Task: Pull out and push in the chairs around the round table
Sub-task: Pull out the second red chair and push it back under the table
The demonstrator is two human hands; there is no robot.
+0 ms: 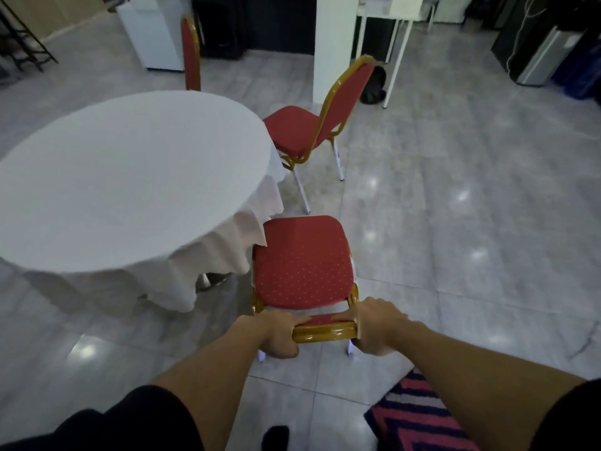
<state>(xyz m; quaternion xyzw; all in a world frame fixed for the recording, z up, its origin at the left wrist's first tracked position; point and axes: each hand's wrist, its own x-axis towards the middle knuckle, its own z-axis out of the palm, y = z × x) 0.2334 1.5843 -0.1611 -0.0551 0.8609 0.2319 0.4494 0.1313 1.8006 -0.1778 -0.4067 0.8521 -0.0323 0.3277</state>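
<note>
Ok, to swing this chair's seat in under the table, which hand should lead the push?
Probably the right hand. The table lies to the left of the chair, so pushing from the right corner turns the seat toward it. The left hand can steady the backrest.

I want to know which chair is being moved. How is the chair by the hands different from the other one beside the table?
The near chair is gripped at the top of its back by the left hand and right hand; the far chair stands untouched. The near chair is seen from behind and above, the far chair from the side. Both have red seats, gold frames and stand by the table.
</note>
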